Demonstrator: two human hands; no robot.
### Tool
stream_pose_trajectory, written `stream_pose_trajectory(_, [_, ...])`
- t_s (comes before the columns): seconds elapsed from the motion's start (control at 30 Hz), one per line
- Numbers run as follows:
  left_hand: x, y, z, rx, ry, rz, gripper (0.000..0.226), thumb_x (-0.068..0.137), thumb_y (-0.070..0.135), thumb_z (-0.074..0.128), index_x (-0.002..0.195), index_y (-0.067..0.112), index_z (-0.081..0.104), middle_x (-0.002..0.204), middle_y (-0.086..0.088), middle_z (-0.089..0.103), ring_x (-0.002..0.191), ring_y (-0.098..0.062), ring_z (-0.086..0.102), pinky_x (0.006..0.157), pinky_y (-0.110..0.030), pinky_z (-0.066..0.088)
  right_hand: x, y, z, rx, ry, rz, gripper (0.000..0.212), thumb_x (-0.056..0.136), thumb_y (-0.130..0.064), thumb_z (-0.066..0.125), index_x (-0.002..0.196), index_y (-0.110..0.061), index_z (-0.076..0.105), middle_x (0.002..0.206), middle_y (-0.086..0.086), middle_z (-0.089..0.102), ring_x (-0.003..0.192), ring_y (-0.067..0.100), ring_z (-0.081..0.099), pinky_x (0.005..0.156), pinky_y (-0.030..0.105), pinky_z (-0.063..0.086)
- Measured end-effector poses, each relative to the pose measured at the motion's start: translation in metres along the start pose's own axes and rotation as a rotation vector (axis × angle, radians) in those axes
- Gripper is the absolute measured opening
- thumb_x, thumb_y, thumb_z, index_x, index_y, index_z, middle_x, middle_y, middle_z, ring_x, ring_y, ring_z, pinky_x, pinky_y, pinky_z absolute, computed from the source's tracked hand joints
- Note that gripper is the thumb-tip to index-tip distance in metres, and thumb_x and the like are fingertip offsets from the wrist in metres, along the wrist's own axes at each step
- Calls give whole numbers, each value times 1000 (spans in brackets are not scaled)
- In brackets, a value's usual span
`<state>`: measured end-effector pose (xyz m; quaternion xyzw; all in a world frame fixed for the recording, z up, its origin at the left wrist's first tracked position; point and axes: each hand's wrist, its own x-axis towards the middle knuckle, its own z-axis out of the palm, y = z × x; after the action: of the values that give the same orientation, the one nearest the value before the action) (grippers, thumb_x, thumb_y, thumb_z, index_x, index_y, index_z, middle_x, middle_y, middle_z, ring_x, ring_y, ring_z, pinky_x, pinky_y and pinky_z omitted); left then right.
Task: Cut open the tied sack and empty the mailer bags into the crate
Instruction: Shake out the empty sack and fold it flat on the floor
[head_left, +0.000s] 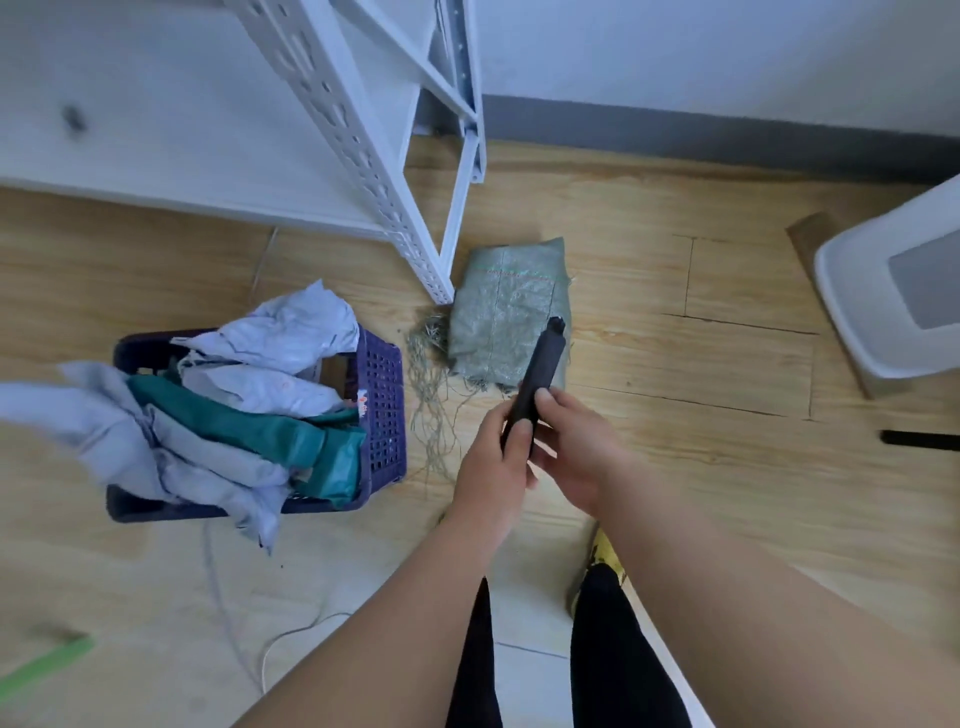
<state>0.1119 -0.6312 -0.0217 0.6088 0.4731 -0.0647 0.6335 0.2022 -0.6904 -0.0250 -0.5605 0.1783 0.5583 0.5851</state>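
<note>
I see both hands holding a black cutter (535, 379) over the wooden floor (675, 364): left hand (493, 467) and right hand (576, 452) each grip it. The green sack (504, 312) lies flat beyond. The purple crate (382, 395), left, brims with mailer bags (249, 395).

No legible text, labels or numbers on anything visible.

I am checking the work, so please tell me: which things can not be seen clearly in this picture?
- Black cutter, head view: both hands, left hand and right hand, cover its lower part; blade state unclear.
- Crate: mailer bags hide its inside.
- Sack: flat, any contents not visible.
</note>
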Motion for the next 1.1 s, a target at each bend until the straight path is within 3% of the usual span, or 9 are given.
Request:
stream_pose_trajectory(0.13, [-24,40,-17,47,32,56,20,100,33,41,116,28,51,75,1,62,46,-4,50,52,-21,39,-41,-34,27,-65,7,-75,18,99,-24,49,99,-11,61,86,7,65,69,22,59,50,28,48])
stream_pose_trajectory(0.3, [-51,83,-49,111,85,138,20,99,35,42,108,21,53,79,-3,65,45,-4,49,43,-12,35,-80,-58,73,-176,39,-165,20,92,-24,61,104,-8,62,95,12,62,84,25,51,75,40,44])
stream_pose_trajectory(0.43, [-78,102,-76,115,171,169,18,99,34,42,104,19,52,83,-1,62,61,-14,52,53,-23,37,-110,-70,106,-283,-18,-206,24,92,-19,60,108,-1,61,94,13,62,83,25,57,88,48,51])
stream_pose_trajectory(0.53, [-102,118,-92,47,263,189,20,99,35,43,107,19,53,84,0,62,65,-13,52,56,-27,37,-135,-83,131,-342,-94,-236,24,94,-18,58,109,1,60,83,9,61,66,16,59,61,29,53])
stream_pose_trajectory(0.57, [-110,126,-96,13,291,195,21,99,36,43,107,20,53,85,1,62,65,-12,52,56,-27,37,-145,-89,141,-365,-104,-247,22,94,-18,58,108,-1,61,83,7,62,65,14,60,60,25,52])
stream_pose_trajectory(0.7, [-141,170,-119,-108,389,229,24,99,38,42,107,19,54,85,-2,62,70,-19,53,63,-29,40,-183,-120,178,-473,-154,-337,14,96,-17,53,96,-6,61,88,14,61,76,21,57,79,35,52])
stream_pose_trajectory(0.83, [-164,207,-144,-282,518,277,22,100,33,40,108,18,53,100,-7,67,86,-35,61,71,-31,44,-215,-147,212,-617,-215,-400,20,96,-15,50,107,-4,63,100,14,68,87,21,63,87,39,53])
stream_pose_trajectory(0.97, [-171,217,-165,-255,551,344,30,96,28,52,124,20,44,112,-2,61,84,-16,61,69,-26,46,-221,-166,241,-636,-225,-452,14,95,-10,53,90,-14,65,93,8,70,86,19,65,86,38,54])
stream_pose_trajectory(1.1, [-159,204,-199,36,678,378,25,89,19,61,112,25,56,107,1,58,81,-7,61,71,-24,49,-205,-167,274,-659,-202,-460,12,94,-9,54,90,-14,65,97,9,71,81,18,67,67,27,52])
